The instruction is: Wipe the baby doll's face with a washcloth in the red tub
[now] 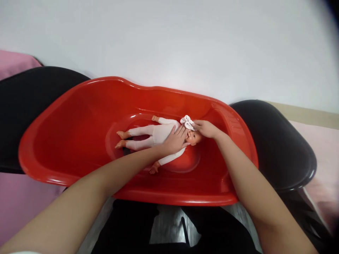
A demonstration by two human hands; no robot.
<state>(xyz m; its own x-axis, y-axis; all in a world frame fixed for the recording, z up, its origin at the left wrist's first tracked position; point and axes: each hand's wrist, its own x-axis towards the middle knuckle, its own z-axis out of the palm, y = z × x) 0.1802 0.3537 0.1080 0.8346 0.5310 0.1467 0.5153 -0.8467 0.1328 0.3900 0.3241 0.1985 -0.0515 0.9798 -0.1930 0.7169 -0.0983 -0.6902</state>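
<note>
A baby doll [148,135] in a white suit lies on its back in the bottom of a red plastic tub [79,116], head to the right. My left hand [176,139] rests flat on the doll's chest, fingers stretched out toward its chin. My right hand [205,128] is at the doll's head, fingers pinched on a small white cloth [187,122] held beside the doll's face.
The tub sits across two black chairs [280,141], one on each side. A white wall [169,42] is behind. Pink fabric [13,63] shows at the far left and lower left. A dark floor area lies below the tub's front rim.
</note>
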